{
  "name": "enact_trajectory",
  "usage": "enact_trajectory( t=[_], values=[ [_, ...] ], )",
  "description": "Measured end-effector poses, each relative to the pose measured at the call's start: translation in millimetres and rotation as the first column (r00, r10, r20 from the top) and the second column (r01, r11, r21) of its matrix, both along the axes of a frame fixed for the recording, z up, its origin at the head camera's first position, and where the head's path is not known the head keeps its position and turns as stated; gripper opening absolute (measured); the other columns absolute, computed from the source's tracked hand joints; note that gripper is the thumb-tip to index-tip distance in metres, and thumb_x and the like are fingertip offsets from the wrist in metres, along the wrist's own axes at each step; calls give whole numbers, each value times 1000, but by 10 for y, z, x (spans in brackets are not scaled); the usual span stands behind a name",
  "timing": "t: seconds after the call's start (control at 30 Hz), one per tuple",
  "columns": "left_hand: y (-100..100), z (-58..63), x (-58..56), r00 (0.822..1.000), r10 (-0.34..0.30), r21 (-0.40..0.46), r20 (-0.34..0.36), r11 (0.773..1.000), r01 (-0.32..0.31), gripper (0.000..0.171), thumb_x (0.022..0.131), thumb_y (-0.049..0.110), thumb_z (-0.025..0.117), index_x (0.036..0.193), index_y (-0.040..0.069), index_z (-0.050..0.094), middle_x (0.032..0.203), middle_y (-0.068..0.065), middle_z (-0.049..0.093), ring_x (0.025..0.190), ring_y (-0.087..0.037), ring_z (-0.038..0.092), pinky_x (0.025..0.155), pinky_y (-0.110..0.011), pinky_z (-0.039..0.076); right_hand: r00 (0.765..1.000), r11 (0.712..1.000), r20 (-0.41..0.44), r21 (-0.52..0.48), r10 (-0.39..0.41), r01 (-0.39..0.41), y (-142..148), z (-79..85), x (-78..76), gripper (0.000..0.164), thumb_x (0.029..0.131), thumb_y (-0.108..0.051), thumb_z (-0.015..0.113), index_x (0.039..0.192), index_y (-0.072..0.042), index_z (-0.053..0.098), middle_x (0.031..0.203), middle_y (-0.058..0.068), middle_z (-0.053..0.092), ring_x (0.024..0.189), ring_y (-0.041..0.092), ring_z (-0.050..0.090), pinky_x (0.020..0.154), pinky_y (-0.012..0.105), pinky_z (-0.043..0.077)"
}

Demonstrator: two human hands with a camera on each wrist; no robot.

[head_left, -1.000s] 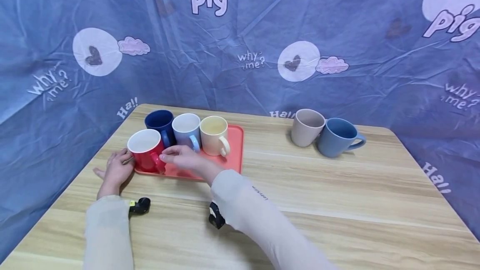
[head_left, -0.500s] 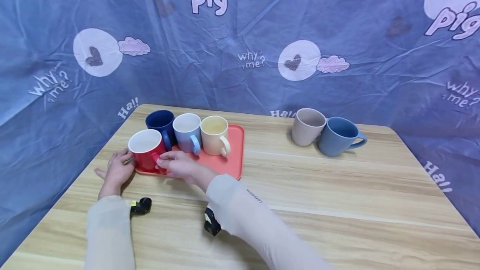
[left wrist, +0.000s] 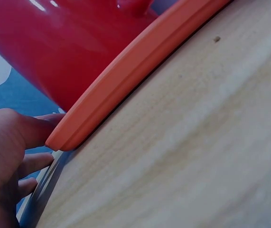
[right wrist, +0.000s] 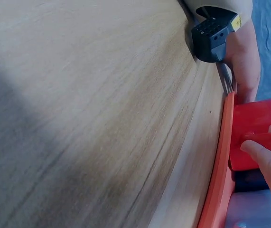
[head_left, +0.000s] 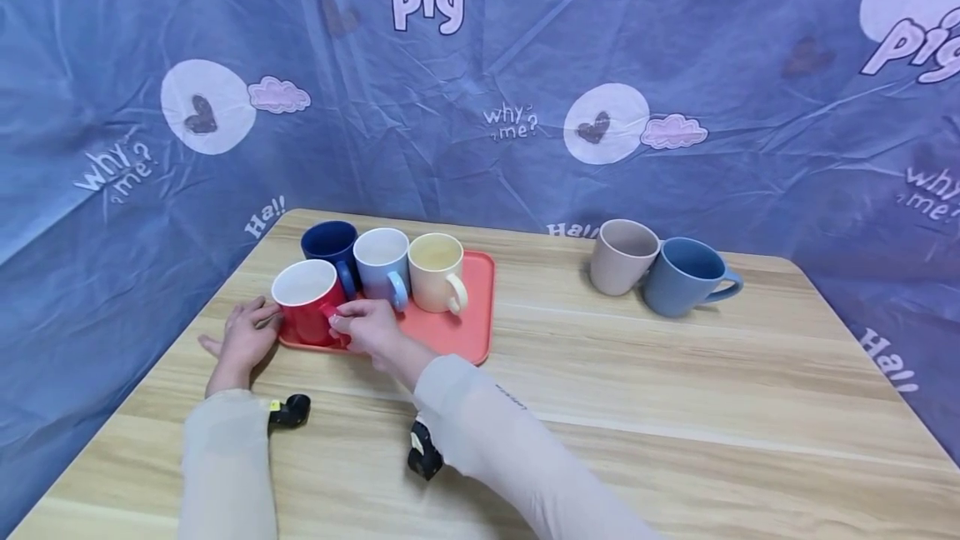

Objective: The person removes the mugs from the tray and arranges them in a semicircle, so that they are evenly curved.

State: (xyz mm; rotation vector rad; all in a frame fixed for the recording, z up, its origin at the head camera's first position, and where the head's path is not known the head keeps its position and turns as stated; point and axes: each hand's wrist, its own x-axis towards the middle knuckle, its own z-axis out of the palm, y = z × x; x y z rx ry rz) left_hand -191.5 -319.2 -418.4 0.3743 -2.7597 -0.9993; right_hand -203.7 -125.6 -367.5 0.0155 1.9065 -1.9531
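A red mug (head_left: 303, 319) with a white inside stands at the front left corner of the coral tray (head_left: 474, 332). My right hand (head_left: 372, 330) pinches its handle; in the right wrist view the thumb lies along the handle (right wrist: 268, 139). At the tray's left end is my left hand (head_left: 246, 336). The left wrist view shows this hand's fingers (left wrist: 33, 130) at the tray corner, close to the mug's base. Behind the red mug stand a navy mug (head_left: 327, 250), a light blue mug (head_left: 377, 277) and a cream mug (head_left: 429, 286), side by side on the tray.
A grey-beige mug (head_left: 618, 261) and a slate blue mug (head_left: 675, 282) stand together on the wooden table (head_left: 675, 407), to the back right. Black wrist devices (head_left: 290, 412) sit by both sleeves. A printed blue cloth (head_left: 465, 148) hangs behind the table.
My right hand's fingers, first spread beside the red mug's handle, have come to pinch it. The left hand stays by the tray. The head view has shifted slightly.
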Motion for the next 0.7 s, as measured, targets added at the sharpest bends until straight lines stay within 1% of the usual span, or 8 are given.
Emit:
enact_trajectory(
  t=[0.1,0.17,0.27,0.37,0.5,0.6,0.7],
  values=[
    [0,-1,-5,1000,1,6,-4,1000,-1,41,90,30,40,116,0,51,133,-22,29,125,-40,8,79,-62,-25,1000,1000,-5,-15,-10,10,20,0,-3,8,77,-3,63,83,-4,67,66,8,62,60,16,57,54,29,48],
    [-2,-1,-6,1000,2,8,-4,1000,-2,41,90,30,40,116,0,51,133,-22,29,125,-40,7,79,-62,-25,1000,1000,-12,-27,-1,1,45,10,-1,9,77,-3,63,84,-3,67,67,9,63,60,15,57,54,28,49],
    [1,-3,-15,1000,2,10,-5,1000,-2,42,90,30,41,116,0,50,133,-21,28,125,-39,7,79,-62,-25,1000,998,-11,-60,11,-11,91,32,1,11,77,-2,62,86,-1,67,68,10,63,60,14,58,58,29,51],
    [3,-3,-20,1000,1,12,-3,1000,-1,41,90,29,41,116,-1,50,134,-21,28,125,-39,7,80,-62,-25,1000,994,11,-105,27,-26,146,57,7,12,77,-1,62,88,0,66,69,11,63,60,14,58,63,33,52],
    [0,1,-11,1000,-7,11,-10,1000,7,37,87,23,42,115,-1,51,133,-20,29,125,-39,8,79,-63,-25,997,981,34,-184,71,-63,217,76,34,15,77,2,60,91,4,64,70,12,62,59,15,58,67,37,51],
    [0,6,3,1000,-12,13,-23,1000,12,34,84,17,43,111,-1,53,133,-20,30,124,-41,9,79,-63,-24,993,966,23,-236,112,-103,264,94,75,17,78,4,58,94,7,62,71,13,61,60,15,58,70,42,49],
    [6,9,10,1000,-13,17,-25,1000,14,34,83,20,44,109,-1,55,133,-20,30,124,-42,8,78,-64,-24,990,953,6,-273,139,-132,315,119,119,18,79,4,57,96,9,61,74,15,61,61,15,58,74,46,46]
  ],
)
